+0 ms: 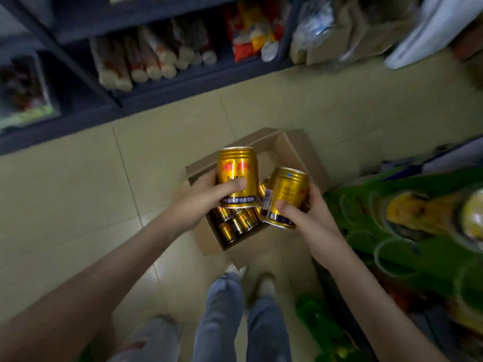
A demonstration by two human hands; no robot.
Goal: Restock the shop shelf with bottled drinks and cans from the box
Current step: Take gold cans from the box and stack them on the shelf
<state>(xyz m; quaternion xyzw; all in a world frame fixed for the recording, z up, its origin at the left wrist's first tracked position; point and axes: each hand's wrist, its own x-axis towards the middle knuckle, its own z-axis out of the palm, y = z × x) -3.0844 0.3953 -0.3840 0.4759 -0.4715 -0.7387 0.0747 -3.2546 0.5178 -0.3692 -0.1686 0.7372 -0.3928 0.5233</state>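
An open cardboard box (292, 152) stands on the tiled floor in front of my feet, with several gold cans (236, 223) lying in its near end. My left hand (206, 197) grips one gold can (236, 171) upright above the box, thumb across its label. My right hand (311, 218) grips a second gold can (285, 194), tilted to the left, just right of the first. Both cans are lifted clear of the box. The far part of the box shows bare cardboard.
A dark shelf unit (156, 92) runs along the far left with rolled packs and snack bags. On the right stands a green display (407, 231) of bottles and yellow goods. Green bottles (321, 325) sit near my right foot. Bags lean at the back right.
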